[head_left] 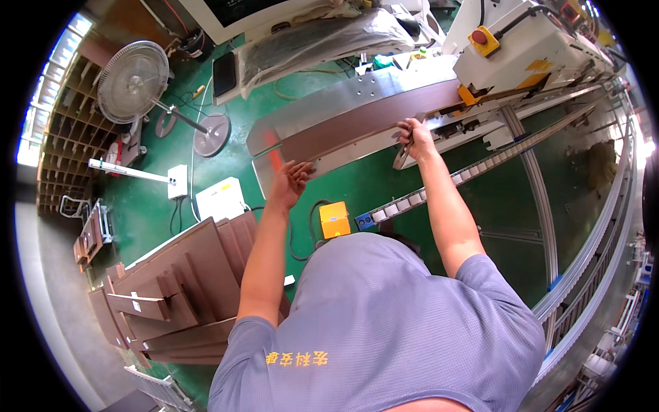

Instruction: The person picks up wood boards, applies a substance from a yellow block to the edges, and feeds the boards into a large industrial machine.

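Observation:
Over the near edge of the machine bed [347, 95], my left hand [294, 182] is held palm up, its fingers loosely bent and apart, with nothing visible in them. A long brown board [371, 118] lies along the bed, reaching toward the machine head at the right. My right hand [417, 141] is closed around a short, flat, greyish-brown strip [402, 156], which hangs below the fingers in front of the board. The strip's upper part is hidden by the hand, and its exact kind is unclear.
The machine head [525, 65] carries a red stop button [479, 36]. A roller conveyor [425, 197] runs up to the right beside a yellow foot-switch box [335, 220]. Brown panels [185, 288] are stacked at left; a standing fan [134, 82] is behind them.

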The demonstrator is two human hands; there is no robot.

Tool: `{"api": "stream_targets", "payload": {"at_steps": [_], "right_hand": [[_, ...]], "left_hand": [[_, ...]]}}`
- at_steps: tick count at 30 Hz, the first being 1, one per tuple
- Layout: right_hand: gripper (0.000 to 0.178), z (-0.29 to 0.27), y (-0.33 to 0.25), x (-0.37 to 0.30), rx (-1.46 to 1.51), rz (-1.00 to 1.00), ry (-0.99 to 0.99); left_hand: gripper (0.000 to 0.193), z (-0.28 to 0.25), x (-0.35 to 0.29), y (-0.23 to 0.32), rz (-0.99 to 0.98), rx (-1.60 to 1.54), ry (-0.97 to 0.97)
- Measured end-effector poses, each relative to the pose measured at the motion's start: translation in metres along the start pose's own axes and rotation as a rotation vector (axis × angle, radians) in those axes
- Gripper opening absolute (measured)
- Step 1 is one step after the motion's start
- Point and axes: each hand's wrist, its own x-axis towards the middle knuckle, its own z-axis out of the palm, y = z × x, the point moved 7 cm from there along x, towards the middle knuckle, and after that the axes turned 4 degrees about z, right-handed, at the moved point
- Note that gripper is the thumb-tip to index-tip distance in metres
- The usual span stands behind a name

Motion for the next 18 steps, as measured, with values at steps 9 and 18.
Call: {"api": "stream_targets", "payload": {"at_steps": [9,18], "right_hand": [[0.112,0.115,0.129,-0.082,-0.226,0.178,-0.145],[0.113,0.067,0.071,-0.053,-0.100,0.059,-0.065]], "left_hand": [[0.034,0.066,0.032,-0.035,-0.086,-0.033,-0.110],[0.034,0.062,0.018,-0.037,0.065,0.168,-0.093]]}}
